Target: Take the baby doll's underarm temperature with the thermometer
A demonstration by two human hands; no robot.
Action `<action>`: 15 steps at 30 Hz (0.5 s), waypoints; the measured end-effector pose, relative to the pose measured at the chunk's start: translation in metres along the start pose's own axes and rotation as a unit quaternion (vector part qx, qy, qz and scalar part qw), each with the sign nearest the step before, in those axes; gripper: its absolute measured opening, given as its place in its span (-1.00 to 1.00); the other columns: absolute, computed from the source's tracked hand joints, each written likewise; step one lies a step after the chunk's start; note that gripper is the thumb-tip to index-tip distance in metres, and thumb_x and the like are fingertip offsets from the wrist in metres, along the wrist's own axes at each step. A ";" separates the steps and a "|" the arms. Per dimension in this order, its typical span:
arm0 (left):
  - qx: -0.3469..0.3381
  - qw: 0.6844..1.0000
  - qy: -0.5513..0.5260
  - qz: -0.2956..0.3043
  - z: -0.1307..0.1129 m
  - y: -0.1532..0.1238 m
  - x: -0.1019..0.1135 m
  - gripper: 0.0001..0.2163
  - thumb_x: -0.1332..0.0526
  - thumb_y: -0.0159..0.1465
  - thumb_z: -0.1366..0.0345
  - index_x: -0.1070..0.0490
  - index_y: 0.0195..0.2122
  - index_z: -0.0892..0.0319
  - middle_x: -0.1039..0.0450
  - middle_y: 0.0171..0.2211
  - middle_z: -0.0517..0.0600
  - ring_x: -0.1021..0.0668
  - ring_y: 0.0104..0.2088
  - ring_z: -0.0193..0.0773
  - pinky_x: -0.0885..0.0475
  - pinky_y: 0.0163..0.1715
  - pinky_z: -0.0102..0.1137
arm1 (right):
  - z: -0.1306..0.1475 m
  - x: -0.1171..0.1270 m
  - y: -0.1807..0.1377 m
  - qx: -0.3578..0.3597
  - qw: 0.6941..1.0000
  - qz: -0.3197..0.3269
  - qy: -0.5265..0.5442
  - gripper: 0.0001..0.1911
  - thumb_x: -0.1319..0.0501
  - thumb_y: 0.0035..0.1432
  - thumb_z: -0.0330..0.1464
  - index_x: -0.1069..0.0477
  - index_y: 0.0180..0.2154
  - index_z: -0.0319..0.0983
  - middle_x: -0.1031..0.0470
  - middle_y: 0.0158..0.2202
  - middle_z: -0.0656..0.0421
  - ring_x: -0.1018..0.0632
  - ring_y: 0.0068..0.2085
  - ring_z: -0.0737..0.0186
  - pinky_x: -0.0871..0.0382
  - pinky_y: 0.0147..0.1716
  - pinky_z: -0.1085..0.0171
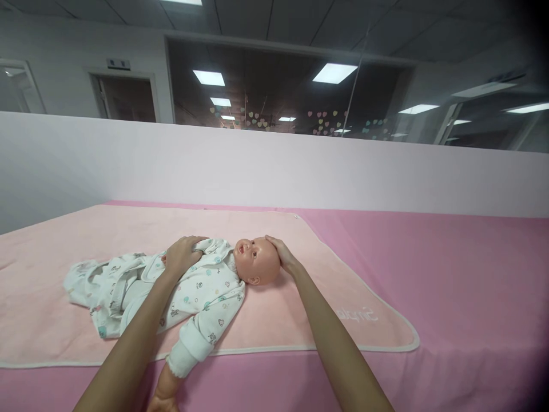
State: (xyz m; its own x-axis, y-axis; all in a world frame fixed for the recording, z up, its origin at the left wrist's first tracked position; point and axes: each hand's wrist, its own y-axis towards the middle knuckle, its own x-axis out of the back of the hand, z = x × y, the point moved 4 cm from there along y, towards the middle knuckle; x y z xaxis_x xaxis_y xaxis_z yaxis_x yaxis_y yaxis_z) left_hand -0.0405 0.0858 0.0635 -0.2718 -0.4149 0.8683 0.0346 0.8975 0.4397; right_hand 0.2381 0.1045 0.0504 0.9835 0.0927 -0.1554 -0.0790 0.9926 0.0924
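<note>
A baby doll (256,262) in a white printed outfit (201,286) lies on its back on a peach mat (274,326), its head to the right. My left hand (183,256) rests over the doll's torso, fingers extended across the clothing. Against the crown of its head lies my right hand (281,254), fingers laid along the curve; part of them is hidden behind the head. The doll's near arm (189,343) stretches toward me, its bare hand past the mat's front edge. Its legs, covered by the loose cloth, point left.
Under the mat spreads a pink sheet (450,274), which shows at the right and along the front. A low white partition (274,171) runs behind the surface. Beyond it are a dark window (278,86) with heart stickers and a doorway (128,97).
</note>
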 end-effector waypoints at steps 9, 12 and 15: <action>0.001 1.000 0.003 0.002 0.000 0.000 0.000 -0.55 -0.05 0.01 0.31 -0.37 -0.04 -0.09 -0.44 -0.07 -0.17 -0.42 -0.06 -0.15 -0.33 -0.28 -0.42 | 0.001 -0.015 -0.013 -0.070 0.988 0.127 0.054 -0.62 -0.08 0.04 -0.11 -0.45 -0.36 -0.28 -0.54 -0.31 0.07 -0.53 -0.23 0.13 -0.35 -0.18 0.26; 0.000 1.000 0.006 0.002 0.001 0.000 -0.001 -0.55 -0.05 0.01 0.31 -0.37 -0.04 -0.09 -0.44 -0.07 -0.16 -0.42 -0.06 -0.16 -0.32 -0.28 -0.42 | -0.003 -0.016 -0.012 -0.100 0.986 0.121 0.061 -0.57 -0.04 0.06 -0.07 -0.44 -0.31 -0.28 -0.54 -0.30 0.06 -0.53 -0.25 0.13 -0.36 -0.18 0.23; -0.002 1.000 0.007 0.002 0.001 0.000 -0.001 -0.54 -0.05 0.01 0.31 -0.37 -0.03 -0.10 -0.44 -0.07 -0.15 -0.42 -0.06 -0.16 -0.32 -0.28 -0.42 | -0.006 -0.008 -0.009 -0.086 0.994 0.055 0.048 -0.57 -0.04 0.09 -0.07 -0.40 -0.21 -0.26 -0.51 -0.25 0.07 -0.52 -0.24 0.16 -0.37 -0.20 0.21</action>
State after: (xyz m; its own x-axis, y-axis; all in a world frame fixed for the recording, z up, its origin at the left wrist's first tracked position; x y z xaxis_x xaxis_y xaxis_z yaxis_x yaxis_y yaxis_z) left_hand -0.0414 0.0867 0.0625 -0.2581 -0.4131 0.8734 0.0405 0.8986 0.4370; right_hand 0.2300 0.0957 0.0453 0.9481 0.1996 -0.2476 -0.2191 0.9742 -0.0536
